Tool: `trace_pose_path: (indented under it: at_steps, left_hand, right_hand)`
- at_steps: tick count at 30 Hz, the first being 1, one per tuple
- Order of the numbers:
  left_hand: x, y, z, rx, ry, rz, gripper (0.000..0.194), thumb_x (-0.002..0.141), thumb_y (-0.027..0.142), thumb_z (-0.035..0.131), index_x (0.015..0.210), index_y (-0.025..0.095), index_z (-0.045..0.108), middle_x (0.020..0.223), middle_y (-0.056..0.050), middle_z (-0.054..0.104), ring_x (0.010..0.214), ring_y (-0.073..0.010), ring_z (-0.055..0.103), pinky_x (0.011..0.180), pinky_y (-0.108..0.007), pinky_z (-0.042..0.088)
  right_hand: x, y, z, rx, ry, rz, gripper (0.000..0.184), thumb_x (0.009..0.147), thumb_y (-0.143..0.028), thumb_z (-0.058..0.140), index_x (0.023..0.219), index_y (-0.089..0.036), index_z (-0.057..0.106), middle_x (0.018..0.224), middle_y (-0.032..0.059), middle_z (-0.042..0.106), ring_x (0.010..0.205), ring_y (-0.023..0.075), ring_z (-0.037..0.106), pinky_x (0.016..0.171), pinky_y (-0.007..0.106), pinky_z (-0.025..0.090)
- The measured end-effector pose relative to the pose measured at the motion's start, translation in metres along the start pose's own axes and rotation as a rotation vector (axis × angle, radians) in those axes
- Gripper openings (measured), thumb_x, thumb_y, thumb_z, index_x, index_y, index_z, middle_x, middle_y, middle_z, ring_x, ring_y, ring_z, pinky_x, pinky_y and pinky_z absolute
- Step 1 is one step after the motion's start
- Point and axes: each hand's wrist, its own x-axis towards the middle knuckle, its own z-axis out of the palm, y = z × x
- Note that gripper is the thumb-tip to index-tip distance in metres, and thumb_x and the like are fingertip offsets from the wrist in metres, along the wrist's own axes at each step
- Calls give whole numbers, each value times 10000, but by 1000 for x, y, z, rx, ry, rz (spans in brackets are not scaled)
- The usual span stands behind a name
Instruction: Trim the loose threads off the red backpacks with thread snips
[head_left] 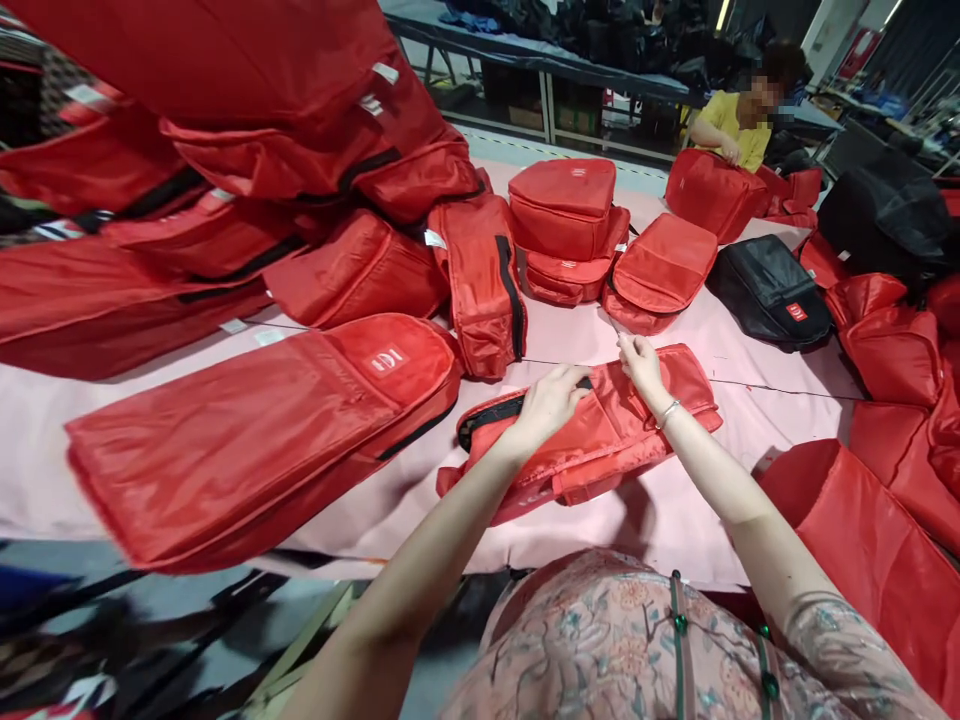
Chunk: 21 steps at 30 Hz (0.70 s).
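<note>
A flat red bag (pixel 600 440) lies on the pink table cover (pixel 757 400) in front of me. My left hand (pixel 547 403) rests on its upper edge, fingers curled by the black zipper strip (pixel 491 415). My right hand (pixel 639 364) is raised just above the bag's far edge, fingers pinched on something small I cannot make out. A bracelet sits on my right wrist.
A long red bag (pixel 255 440) lies at the left. Several red bags are piled at the back left (pixel 300 150) and stacked in the middle (pixel 566 225). A black bag (pixel 769 290) lies to the right. More red bags fill the right edge (pixel 892 480). A person in yellow (pixel 731 125) works at the far end.
</note>
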Motion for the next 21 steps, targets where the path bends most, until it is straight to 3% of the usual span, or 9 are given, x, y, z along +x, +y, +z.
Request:
trace_pose_path:
  at_steps: [6,12,21]
  left_hand:
    - [13,5,23,213,50,-89,226,892,300,410,921,194,607,963,-87,605,820,-224,593,647,-308,412]
    - [-5,-6,22,120,187,-160,203,905,239,343,869,174,532,848,-93,603,815,-218,578,709,-310,403]
    - [-2,-8,22,-123,251,-317,146,865,235,364,815,201,497,762,-30,596,721,-176,582,710,-301,418]
  right_hand:
    - [-8,4,-9,-75,34,-58,329,812,-519,478,724,-204,447,597,-54,421,557,105,403,536,211,329]
    - [-20,-5,-17,-420,-51,-303,172,820,-361,566,793,-195,529,766,1,569,712,145,505,648,238,361]
    - [-29,-11,-23,-735,-195,-509,143,867,-331,561,824,-195,575,793,33,595,748,166,529,619,247,330]
